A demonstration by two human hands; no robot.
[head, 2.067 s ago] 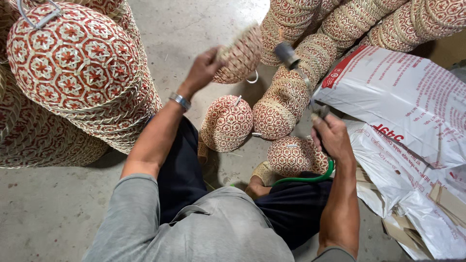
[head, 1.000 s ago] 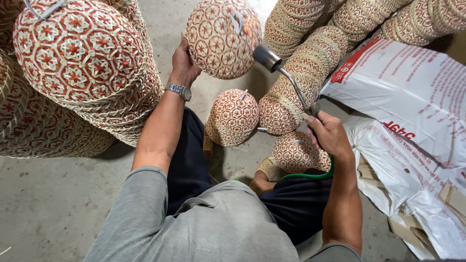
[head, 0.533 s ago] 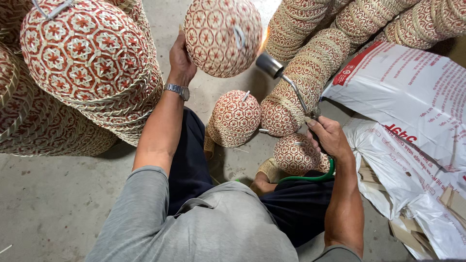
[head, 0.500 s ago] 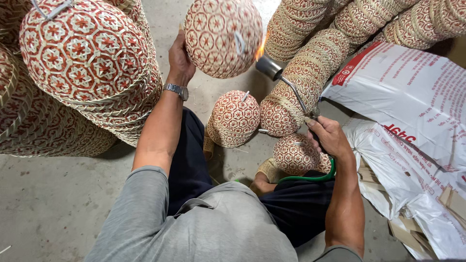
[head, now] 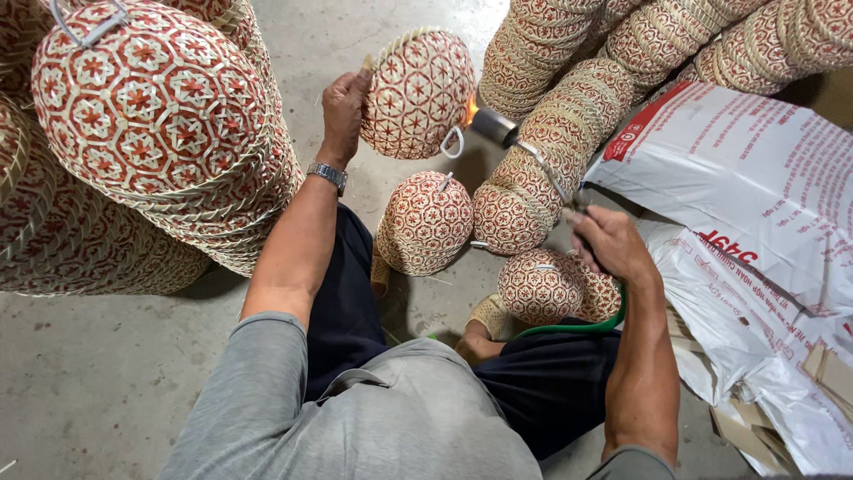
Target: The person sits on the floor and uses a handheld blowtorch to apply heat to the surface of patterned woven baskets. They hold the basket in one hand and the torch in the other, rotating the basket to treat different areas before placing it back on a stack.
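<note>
Head view is looking down over a person in a grey shirt (head: pixel 382 418) and dark trousers, who is sitting on a concrete floor (head: pixel 80 382). Nearest on the right side, the right hand (head: pixel 609 244) is closing around the handle of a gas torch (head: pixel 524 151), with a green hose (head: pixel 577 324) curling away below the wrist. Just beside that hand a small woven basket (head: pixel 538 284), red and cream in a star pattern, is lying near the person's knee. A little further out, a second patterned basket (head: pixel 426 222) with a wire loop on top is resting on the floor between the two arms. White printed sacks (head: pixel 755 196) are lying to the right.

Higher up, the left hand (head: pixel 342 107), with a wristwatch (head: pixel 327 175) on its wrist, is gripping the rim of a raised basket (head: pixel 418 93) and holding it in the air, tilted. The torch's nozzle is pointing at this basket's right edge, and a small flame (head: pixel 469 108) is touching it there, just above a wire loop.

Furthest off, nested stacks of the same baskets are lying to the left (head: pixel 151 133) and running across the top right (head: pixel 622 62).
</note>
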